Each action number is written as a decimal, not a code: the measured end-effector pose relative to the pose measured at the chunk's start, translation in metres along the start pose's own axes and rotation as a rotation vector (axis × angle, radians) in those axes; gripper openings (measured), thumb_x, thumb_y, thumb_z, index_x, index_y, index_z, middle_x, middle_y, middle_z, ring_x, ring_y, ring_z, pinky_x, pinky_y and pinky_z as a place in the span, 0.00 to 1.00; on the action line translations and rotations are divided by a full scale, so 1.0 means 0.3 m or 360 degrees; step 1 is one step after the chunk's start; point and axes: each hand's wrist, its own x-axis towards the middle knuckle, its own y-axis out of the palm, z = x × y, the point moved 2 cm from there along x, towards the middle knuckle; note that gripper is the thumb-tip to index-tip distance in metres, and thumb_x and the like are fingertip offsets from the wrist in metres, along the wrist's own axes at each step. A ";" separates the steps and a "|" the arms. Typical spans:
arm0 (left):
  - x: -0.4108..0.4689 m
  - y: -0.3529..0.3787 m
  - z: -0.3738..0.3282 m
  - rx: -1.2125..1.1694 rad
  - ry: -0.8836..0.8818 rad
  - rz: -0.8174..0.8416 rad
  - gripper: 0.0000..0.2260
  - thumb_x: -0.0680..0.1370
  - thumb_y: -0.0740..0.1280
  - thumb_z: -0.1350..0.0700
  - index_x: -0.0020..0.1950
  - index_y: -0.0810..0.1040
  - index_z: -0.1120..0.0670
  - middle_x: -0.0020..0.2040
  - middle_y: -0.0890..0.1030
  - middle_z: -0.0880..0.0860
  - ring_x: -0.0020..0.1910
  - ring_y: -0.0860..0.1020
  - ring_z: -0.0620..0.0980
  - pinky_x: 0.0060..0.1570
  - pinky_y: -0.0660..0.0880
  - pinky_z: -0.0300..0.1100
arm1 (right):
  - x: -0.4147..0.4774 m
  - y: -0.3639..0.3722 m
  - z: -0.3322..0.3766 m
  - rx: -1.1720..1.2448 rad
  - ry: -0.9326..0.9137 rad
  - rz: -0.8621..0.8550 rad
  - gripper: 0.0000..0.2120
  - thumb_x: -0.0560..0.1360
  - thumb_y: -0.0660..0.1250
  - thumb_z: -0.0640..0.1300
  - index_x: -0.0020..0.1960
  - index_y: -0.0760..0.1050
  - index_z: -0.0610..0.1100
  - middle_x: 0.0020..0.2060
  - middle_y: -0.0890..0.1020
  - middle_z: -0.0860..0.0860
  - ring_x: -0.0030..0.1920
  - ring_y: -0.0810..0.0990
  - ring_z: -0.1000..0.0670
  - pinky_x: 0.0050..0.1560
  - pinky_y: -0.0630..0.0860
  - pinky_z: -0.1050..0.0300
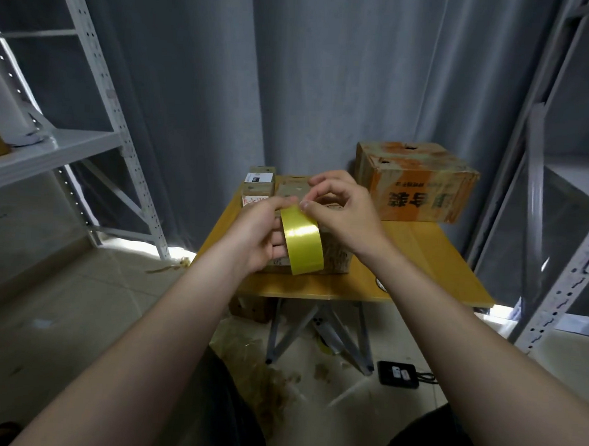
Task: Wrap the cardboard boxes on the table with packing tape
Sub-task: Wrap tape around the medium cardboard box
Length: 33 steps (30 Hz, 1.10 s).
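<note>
A yellow roll of packing tape (pixel 303 241) is held upright above a small cardboard box (pixel 335 255) on the wooden table (pixel 420 263). My left hand (pixel 256 234) grips the roll, with fingers through its core. My right hand (pixel 343 208) pinches at the top edge of the roll with thumb and forefinger. A large orange-printed cardboard box (pixel 416 181) stands at the table's back right. Small boxes (pixel 259 187) are stacked at the back left, with another box (pixel 293 187) behind my hands.
Grey metal shelving stands at the left (pixel 87 116) and right (pixel 560 202). A grey curtain hangs behind the table. Under the folding table lie tape scraps, a brown box (pixel 251 307) and a black power strip (pixel 398 373) on the tiled floor.
</note>
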 end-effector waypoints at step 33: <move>0.477 -0.073 -0.020 0.2593 0.0338 0.0670 0.58 0.62 0.84 0.41 0.82 0.51 0.35 0.80 0.60 0.48 0.77 0.62 0.55 0.74 0.65 0.52 | 0.000 -0.348 -0.568 -0.1411 0.1041 -0.0048 0.36 0.78 0.73 0.49 0.80 0.59 0.52 0.62 0.82 0.46 0.69 0.73 0.38 0.70 0.61 0.36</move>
